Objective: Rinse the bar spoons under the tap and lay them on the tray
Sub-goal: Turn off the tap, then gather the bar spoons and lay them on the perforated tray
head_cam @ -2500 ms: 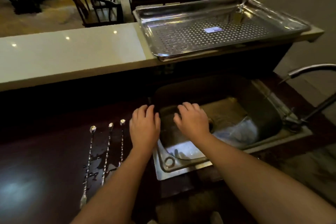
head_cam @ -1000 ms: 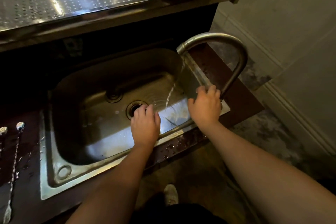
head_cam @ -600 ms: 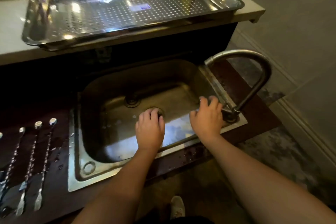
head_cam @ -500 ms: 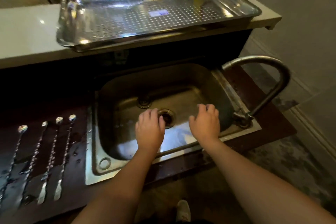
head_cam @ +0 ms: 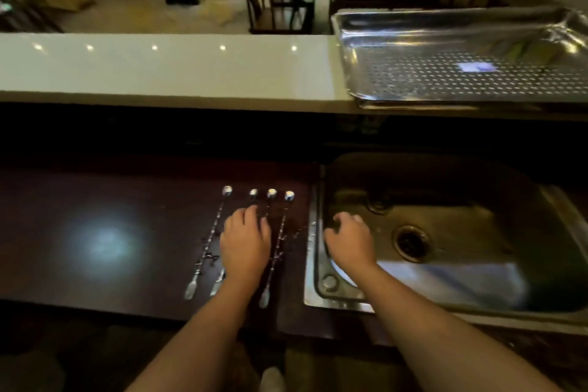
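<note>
Several long twisted bar spoons (head_cam: pixel 210 239) lie side by side on the dark wet counter (head_cam: pixel 111 200), round ends pointing away from me. My left hand (head_cam: pixel 245 242) lies palm down over the middle spoons with its fingers lightly bent; the spoons under it still lie flat. The rightmost spoon (head_cam: pixel 277 248) shows just right of that hand. My right hand (head_cam: pixel 350 240) hovers over the left rim of the steel sink (head_cam: pixel 310 267), fingers loosely curled and holding nothing. The perforated steel tray (head_cam: pixel 345 54) stands on the raised white ledge at the upper right. The tap is out of view.
The sink's drain (head_cam: pixel 410 243) sits right of my right hand. A white bar top (head_cam: pixel 159 70) runs across above the dark counter, with wooden chairs (head_cam: pixel 276 0) behind it. Water drops lie around the spoons.
My view has swung left from the tap to the spoons. My left hand has moved from the sink's front rim onto the spoons, and my right hand has moved to the sink's left edge.
</note>
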A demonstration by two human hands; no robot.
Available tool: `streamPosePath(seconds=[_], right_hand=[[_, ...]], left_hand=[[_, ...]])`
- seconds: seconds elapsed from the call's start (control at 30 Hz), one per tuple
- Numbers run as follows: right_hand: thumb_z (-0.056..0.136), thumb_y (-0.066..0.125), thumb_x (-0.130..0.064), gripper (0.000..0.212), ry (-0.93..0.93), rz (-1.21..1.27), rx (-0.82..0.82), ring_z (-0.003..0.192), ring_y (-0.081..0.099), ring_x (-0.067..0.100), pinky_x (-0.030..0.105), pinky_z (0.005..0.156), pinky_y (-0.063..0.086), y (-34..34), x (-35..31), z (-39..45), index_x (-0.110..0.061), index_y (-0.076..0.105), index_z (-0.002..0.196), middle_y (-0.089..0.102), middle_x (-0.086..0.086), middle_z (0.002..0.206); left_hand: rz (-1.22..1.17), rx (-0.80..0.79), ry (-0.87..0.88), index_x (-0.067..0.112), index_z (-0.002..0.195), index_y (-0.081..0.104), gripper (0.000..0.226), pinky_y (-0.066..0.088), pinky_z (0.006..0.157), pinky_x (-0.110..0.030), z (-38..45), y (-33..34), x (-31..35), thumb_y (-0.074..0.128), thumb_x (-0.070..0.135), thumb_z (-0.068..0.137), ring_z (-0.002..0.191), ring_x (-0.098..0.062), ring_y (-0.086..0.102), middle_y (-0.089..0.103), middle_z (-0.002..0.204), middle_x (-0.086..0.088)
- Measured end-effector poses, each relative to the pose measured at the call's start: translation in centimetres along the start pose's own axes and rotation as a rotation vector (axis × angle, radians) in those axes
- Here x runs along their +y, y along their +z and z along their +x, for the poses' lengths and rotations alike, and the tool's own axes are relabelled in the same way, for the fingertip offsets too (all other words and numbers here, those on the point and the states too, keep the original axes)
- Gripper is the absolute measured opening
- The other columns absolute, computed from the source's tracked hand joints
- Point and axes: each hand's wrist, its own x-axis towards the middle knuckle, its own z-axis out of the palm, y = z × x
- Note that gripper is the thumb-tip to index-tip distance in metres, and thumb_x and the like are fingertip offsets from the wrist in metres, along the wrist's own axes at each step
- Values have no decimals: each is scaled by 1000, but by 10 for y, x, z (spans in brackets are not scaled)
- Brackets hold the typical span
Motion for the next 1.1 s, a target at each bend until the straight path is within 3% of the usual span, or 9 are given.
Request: streamPosePath(seconds=[0.2, 0.33, 0.43, 0.57, 0.63, 0.83, 0.93, 1.0, 1.1], right_hand=[[87, 56, -28, 43, -6, -21, -56, 114, 56, 32, 37, 93, 49, 54, -59, 0, -12, 59, 127, 57, 13, 127], [84, 54, -29, 31, 80, -37, -115, 97, 62, 32, 38, 82, 53, 78, -81, -2, -9, 64, 105, 64, 13, 109], [84, 57, -29, 27, 189, -63, -121, 91, 62, 32, 31, 71, 46, 88, -89, -3, -7, 67, 95, 64, 13, 104], [83, 59, -22, 20, 174, -9, -119, 78, 63, 29, 30, 64, 46, 95, -96, -1, -4, 67, 82, 68, 11, 86], [84, 59, -22, 18, 153, 14, -127, 80, 64, 30, 30, 65, 45, 98, -99, -1, -9, 62, 73, 69, 11, 83], [86, 52, -17, 24, 142, 10, -166, 73, 53, 27, 28, 64, 36, 111, -112, -1, -15, 52, 62, 57, 6, 69], [85, 49, -11, 33, 157, 10, -176, 61, 46, 23, 28, 53, 31, 115, -119, 0, -14, 45, 52, 49, 1, 59], [84, 49, -8, 31, 169, 20, -190, 58, 45, 21, 28, 48, 29, 117, -124, 1, -13, 49, 53, 53, 2, 60], [85, 49, -9, 24, 236, 116, -211, 69, 52, 26, 28, 58, 36, 120, -129, 6, -14, 61, 65, 62, 9, 75]], left_hand=[[11, -53, -188, 11, 129, 51, 41, 46, 86, -43, 15, -26, -76, 49, 32, 93, 112, -31, 51, 57, 124, -12], [15, -259, -331, 9, 125, 51, 45, 44, 89, -42, 26, -26, -107, 47, 40, 93, 114, -33, 49, 54, 125, -15], [-95, -392, -405, 8, 118, 55, 48, 43, 93, -40, 33, -22, -119, 55, 45, 89, 113, -35, 51, 52, 123, -17], [-185, -489, -379, 15, 111, 58, 51, 45, 81, -36, 42, -17, -119, 64, 54, 79, 107, -27, 56, 57, 114, -7], [-235, -549, -343, 18, 107, 58, 44, 46, 76, -33, 44, -14, -112, 70, 49, 76, 100, -22, 60, 63, 109, -2], [-172, -612, -266, 18, 108, 59, 35, 52, 83, -35, 47, -4, -91, 72, 30, 79, 100, -25, 63, 67, 109, -5], [-176, -608, -243, 13, 105, 63, 28, 50, 81, -33, 47, 2, -82, 67, 29, 82, 100, -28, 63, 68, 108, -9], [-188, -618, -245, 10, 101, 65, 25, 50, 78, -34, 48, 4, -78, 64, 29, 84, 97, -30, 64, 69, 104, -12], [-193, -629, -266, 8, 99, 68, 20, 50, 77, -35, 51, 3, -72, 59, 19, 86, 97, -32, 64, 69, 104, -14]])
